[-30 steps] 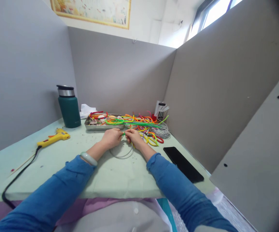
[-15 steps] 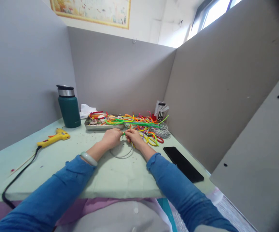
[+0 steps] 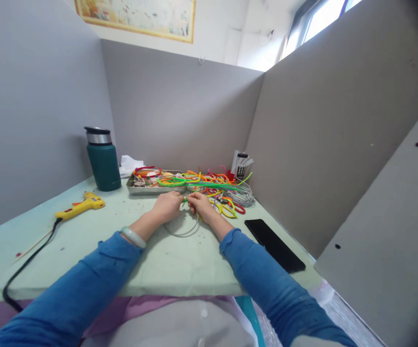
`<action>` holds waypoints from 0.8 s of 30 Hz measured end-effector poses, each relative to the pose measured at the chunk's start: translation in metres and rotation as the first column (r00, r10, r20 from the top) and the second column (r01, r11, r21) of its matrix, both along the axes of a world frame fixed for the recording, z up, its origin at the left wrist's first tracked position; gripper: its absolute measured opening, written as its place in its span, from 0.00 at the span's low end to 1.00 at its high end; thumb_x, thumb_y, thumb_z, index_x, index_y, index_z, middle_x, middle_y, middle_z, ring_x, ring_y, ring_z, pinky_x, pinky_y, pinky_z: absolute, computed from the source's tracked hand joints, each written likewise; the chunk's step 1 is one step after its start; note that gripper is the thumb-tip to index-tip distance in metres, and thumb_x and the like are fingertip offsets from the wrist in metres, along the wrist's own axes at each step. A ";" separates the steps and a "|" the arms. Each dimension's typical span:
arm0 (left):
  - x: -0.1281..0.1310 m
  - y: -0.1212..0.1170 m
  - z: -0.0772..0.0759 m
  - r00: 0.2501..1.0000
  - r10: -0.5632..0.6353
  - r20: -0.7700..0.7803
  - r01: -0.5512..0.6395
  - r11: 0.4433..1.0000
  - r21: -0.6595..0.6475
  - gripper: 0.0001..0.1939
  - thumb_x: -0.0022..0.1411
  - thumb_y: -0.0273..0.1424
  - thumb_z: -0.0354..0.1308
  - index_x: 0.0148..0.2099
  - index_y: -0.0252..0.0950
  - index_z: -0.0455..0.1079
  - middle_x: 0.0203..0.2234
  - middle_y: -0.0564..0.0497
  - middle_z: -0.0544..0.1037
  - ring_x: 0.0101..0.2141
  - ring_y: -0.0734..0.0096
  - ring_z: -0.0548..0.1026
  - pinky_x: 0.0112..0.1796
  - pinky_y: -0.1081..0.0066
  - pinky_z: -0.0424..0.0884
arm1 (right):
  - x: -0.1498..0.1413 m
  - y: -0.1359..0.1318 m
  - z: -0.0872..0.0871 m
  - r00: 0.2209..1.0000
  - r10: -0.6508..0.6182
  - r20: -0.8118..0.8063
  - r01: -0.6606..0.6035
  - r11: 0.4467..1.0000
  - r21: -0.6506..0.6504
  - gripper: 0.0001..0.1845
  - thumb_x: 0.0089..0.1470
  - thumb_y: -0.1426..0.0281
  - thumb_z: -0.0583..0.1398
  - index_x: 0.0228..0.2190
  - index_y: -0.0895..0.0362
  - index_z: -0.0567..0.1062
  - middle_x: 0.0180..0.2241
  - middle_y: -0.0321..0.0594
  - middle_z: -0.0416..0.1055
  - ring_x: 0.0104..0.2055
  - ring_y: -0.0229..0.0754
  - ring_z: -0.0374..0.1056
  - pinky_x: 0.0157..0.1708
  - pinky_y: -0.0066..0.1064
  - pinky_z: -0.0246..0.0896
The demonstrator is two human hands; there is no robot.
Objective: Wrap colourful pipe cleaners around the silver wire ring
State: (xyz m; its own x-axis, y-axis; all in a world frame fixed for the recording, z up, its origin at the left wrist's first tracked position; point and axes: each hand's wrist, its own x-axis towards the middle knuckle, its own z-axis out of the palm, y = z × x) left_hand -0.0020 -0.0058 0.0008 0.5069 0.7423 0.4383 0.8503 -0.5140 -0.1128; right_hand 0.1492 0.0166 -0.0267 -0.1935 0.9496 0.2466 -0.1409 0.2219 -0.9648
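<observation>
My left hand (image 3: 169, 206) and my right hand (image 3: 200, 206) meet above the middle of the table, each with fingers pinched. A small piece of green pipe cleaner (image 3: 185, 200) shows between the fingertips of both. From under the hands a thin grey wire loop (image 3: 182, 236) curves down towards me over the tabletop. How the green piece joins the loop is hidden by my fingers. Just behind my hands lies a tangled heap of coloured pipe cleaners (image 3: 209, 185), partly over a metal tray (image 3: 158, 191) of small craft pieces.
To the left stand a green tumbler (image 3: 103, 166) and a yellow hot glue gun (image 3: 80, 206) with its black cord. A black phone (image 3: 274, 245) lies by the right edge. Behind the heap is a black-topped container (image 3: 242, 166). Grey partitions (image 3: 180, 106) enclose the table.
Almost nothing differs. Both hands keep their place and their pinch, and the wire loop has barely shifted.
</observation>
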 end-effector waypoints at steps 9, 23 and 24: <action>0.001 -0.002 0.002 1.000 0.008 0.002 -0.008 1.000 -0.006 0.12 0.52 0.22 0.48 0.37 0.36 0.69 0.34 0.44 0.72 0.40 0.63 0.69 0.36 0.71 0.63 | 0.000 0.001 -0.001 1.000 -0.006 -0.007 0.006 1.000 0.004 0.10 0.40 0.66 0.60 0.24 0.58 0.65 0.14 0.27 0.61 0.12 0.28 0.52 0.11 0.21 0.46; -0.002 0.009 -0.004 0.985 0.013 0.171 0.009 0.991 -0.131 0.13 0.57 0.27 0.45 0.40 0.37 0.70 0.36 0.47 0.74 0.36 0.68 0.71 0.31 0.74 0.62 | 0.000 -0.001 0.001 1.000 -0.012 0.006 0.012 1.000 -0.007 0.09 0.40 0.66 0.60 0.23 0.58 0.65 0.14 0.28 0.61 0.12 0.28 0.52 0.10 0.22 0.45; -0.002 0.010 -0.004 0.984 0.011 0.176 0.013 0.991 -0.132 0.13 0.56 0.26 0.45 0.39 0.37 0.70 0.36 0.47 0.74 0.36 0.67 0.71 0.31 0.74 0.62 | 0.000 -0.001 0.001 1.000 -0.010 0.007 0.010 1.000 -0.004 0.09 0.40 0.67 0.60 0.23 0.58 0.65 0.14 0.28 0.61 0.12 0.28 0.52 0.10 0.22 0.45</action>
State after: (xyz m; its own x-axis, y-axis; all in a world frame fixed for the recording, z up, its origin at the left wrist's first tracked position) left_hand -0.0042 0.0040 -0.0036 0.4314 0.7991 0.4187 0.8503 -0.5152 0.1073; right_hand 0.1490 0.0152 -0.0253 -0.1856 0.9525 0.2415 -0.1321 0.2194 -0.9667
